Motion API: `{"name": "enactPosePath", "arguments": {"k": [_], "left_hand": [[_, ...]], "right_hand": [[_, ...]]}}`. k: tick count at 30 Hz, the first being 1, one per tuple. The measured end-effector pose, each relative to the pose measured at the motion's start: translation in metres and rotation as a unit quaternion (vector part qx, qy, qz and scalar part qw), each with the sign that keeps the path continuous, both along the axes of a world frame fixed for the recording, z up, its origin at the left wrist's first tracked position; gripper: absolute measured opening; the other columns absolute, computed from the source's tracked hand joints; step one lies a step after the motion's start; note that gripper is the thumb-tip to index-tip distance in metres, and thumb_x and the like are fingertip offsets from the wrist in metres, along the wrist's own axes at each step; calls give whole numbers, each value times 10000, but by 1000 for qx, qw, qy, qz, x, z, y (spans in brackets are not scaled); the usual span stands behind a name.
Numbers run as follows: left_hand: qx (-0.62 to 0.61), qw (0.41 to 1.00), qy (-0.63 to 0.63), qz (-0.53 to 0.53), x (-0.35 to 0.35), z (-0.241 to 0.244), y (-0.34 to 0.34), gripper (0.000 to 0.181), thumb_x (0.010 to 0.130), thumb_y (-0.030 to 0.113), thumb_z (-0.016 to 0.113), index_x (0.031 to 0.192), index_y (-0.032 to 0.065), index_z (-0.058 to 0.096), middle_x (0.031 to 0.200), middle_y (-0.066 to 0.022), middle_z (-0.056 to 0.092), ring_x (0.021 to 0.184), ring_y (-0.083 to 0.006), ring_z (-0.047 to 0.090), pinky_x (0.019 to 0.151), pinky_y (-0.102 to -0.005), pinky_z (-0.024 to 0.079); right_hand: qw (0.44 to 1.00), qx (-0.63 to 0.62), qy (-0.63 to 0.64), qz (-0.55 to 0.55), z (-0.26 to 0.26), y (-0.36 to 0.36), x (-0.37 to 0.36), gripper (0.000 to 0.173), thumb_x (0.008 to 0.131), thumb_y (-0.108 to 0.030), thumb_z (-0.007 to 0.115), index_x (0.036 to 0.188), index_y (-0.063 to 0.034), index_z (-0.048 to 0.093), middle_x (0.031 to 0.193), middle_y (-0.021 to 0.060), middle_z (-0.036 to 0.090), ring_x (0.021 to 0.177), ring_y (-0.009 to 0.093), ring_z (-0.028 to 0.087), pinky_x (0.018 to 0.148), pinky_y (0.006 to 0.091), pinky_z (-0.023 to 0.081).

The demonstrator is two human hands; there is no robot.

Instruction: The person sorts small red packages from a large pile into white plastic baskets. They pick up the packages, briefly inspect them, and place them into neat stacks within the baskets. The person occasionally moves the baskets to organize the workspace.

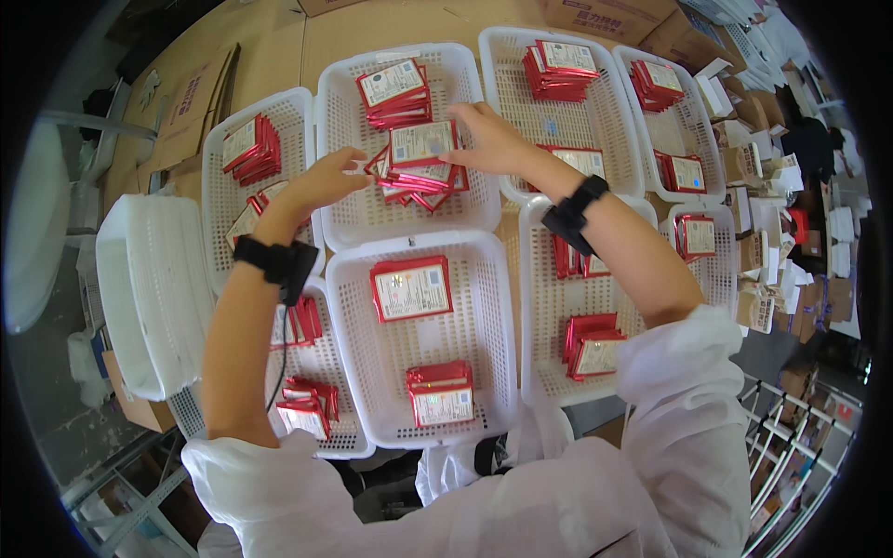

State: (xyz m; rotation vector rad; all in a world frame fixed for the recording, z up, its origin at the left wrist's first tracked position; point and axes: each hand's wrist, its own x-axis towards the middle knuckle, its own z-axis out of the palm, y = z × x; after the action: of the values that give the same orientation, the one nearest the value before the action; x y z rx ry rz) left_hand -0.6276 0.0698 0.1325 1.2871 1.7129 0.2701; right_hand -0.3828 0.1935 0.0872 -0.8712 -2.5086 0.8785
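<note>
A loose stack of red foil packets with white printed labels lies in the white perforated plastic basket [349,224] at the centre back. Its uppermost packet [418,143] sits turned against the ones below, which fan out unevenly. My right hand [488,139] reaches in from the right, thumb at that packet's lower right corner and fingers by its upper right edge; whether it grips is unclear. To the left of the stack, my left hand [331,178] hovers with fingers apart and nothing in them. A neater packet stack [396,91] stands behind, in the same basket.
More white baskets with red packets surround this one, including a near basket [422,342], a left basket [216,181] and a right basket [621,125]. Nested white baskets [150,293] stand at left. Cardboard boxes [614,17] are at the back. A person [785,35] is far right.
</note>
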Motion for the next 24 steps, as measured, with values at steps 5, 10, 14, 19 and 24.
{"name": "enactPosePath", "arguments": {"k": [5,10,14,19,24], "left_hand": [[32,996,-33,71,2,-88,49,607,833,351,604,1284,1,398,1232,-172,484,1080,-221,495,865,-328,421],[-38,992,-22,118,12,-90,49,671,773,432,646,1179,-69,459,1088,-195,570,939,-257,564,775,-347,452],[17,998,59,32,-1,-119,49,712,705,501,676,1055,-103,534,953,-246,620,894,-339,616,772,-381,466],[-63,994,64,-67,9,-85,48,736,666,522,692,1068,-77,548,943,-235,627,893,-329,618,783,-363,474],[-152,986,51,-43,9,-89,43,770,682,493,707,1201,-19,462,964,-163,635,761,-217,628,661,-324,491]], "right_hand": [[969,32,-239,47,-34,46,-53,652,650,-481,719,1089,-22,571,982,206,613,916,337,598,790,392,473],[899,-149,-380,161,-49,62,-88,814,626,-563,719,1138,39,524,1097,217,581,1006,313,572,835,373,460],[885,-205,-369,197,-63,62,-93,884,606,-584,724,1155,69,494,1125,212,565,1017,302,565,855,351,451],[883,-191,-322,281,-51,26,-79,959,591,-587,734,1244,38,412,1102,232,571,1023,337,565,866,372,451],[911,-201,-280,225,-55,10,-73,973,591,-576,741,1259,39,390,1100,239,570,1023,341,567,866,373,459]]}}
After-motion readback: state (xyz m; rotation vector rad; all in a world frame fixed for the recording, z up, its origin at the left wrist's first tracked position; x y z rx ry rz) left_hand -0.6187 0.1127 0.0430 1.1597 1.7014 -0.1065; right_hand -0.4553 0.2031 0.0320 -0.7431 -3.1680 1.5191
